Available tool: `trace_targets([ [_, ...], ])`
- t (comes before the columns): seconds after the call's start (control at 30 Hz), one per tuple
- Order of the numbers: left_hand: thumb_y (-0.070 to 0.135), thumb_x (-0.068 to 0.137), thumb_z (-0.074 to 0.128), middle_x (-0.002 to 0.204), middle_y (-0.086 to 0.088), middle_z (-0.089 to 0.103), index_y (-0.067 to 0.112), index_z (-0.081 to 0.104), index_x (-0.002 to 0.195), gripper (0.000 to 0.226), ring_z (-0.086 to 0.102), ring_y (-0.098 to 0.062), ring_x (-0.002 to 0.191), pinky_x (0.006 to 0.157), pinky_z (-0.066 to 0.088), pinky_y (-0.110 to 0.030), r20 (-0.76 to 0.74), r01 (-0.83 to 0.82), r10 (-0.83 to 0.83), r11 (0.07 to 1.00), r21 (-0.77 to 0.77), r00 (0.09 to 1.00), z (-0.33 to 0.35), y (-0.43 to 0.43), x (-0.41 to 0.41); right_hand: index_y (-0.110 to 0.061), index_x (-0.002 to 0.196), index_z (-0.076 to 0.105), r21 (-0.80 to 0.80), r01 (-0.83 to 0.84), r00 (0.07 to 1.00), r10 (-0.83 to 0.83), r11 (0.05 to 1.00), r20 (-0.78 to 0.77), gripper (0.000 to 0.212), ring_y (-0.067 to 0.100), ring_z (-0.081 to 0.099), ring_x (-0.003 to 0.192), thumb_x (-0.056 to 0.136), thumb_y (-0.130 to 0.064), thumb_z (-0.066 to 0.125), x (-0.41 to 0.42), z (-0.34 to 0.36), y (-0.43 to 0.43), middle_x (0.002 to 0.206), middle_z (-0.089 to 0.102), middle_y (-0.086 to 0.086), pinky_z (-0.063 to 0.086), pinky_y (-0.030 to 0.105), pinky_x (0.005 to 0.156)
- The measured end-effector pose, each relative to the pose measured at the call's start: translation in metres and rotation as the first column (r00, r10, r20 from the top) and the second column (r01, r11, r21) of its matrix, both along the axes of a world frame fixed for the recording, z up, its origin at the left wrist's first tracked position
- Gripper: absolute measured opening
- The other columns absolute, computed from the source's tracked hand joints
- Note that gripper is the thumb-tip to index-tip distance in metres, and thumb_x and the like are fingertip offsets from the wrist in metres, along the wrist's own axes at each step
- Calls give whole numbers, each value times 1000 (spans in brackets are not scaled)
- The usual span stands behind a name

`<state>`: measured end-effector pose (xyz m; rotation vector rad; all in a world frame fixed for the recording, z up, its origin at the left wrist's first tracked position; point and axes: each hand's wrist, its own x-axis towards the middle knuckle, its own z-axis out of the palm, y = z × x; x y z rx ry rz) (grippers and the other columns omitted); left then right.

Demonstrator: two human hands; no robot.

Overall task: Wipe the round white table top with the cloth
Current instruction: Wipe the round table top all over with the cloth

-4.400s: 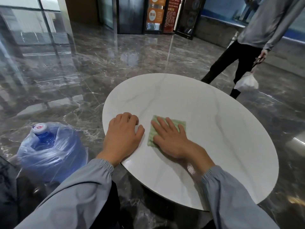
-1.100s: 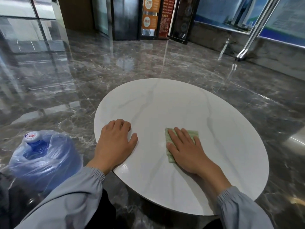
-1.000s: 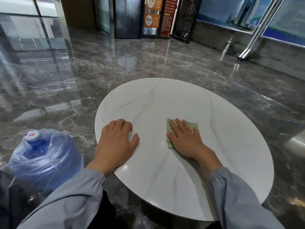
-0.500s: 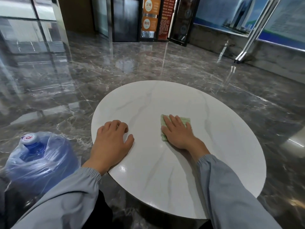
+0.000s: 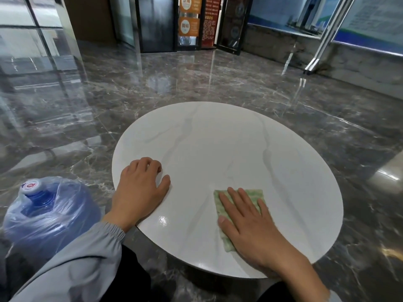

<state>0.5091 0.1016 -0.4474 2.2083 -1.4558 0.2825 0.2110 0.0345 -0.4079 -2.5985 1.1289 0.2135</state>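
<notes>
The round white table top point(image 5: 229, 149), veined with faint grey, fills the middle of the head view. A small green cloth point(image 5: 253, 194) lies flat on its near right part. My right hand point(image 5: 250, 227) presses down on the cloth with straight, spread fingers and covers most of it. My left hand point(image 5: 139, 190) rests on the near left rim of the table, palm down, its fingers bent at the knuckles and holding nothing.
A large blue water bottle point(image 5: 45, 212) wrapped in clear plastic stands on the floor close to the table's left side. Glossy dark marble floor point(image 5: 218, 83) surrounds the table. Glass walls stand at the left and dark doors with signs at the back.
My right hand has slid the cloth back toward me and to the right across the table top. My left hand stays at the left rim. A person standing at the back right earlier is gone.
</notes>
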Motion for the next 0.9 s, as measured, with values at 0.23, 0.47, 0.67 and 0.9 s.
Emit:
trace_targets([
  [0.23,51,94,49,113,2,56,22,59,107,33,51,-25,106,94,40,-40,-20,-12,12,1000,0,1000,-1,-2,4,-36,164,-7,-8,21,999,-21,1000,-29,62,9,-21,156,109,-54,15,70,-2,-110,170,-19,-14,-12,49,124],
  [0.47,51,92,51,112,5,56,24,59,105,31,51,-22,105,94,38,-37,-26,-15,15,1000,-16,1000,1,-1,4,-33,165,-4,27,88,996,-87,996,-19,64,16,-17,158,108,-54,16,138,7,-192,172,-15,-9,-10,56,124],
  [0.67,53,91,48,111,5,56,25,59,104,33,52,-23,106,94,40,-39,-36,-17,16,1000,-8,999,4,-1,3,-31,165,-4,3,39,999,-39,999,4,63,16,-17,158,109,-52,15,111,6,-161,173,-15,-6,-10,57,124],
  [0.9,56,91,44,110,1,58,21,61,106,41,54,-28,105,91,43,-43,-7,-4,4,1000,30,1000,6,2,-4,-39,163,-9,-13,-4,999,4,1000,33,61,6,-23,154,109,-54,13,15,0,-72,170,-20,-15,-14,46,125],
])
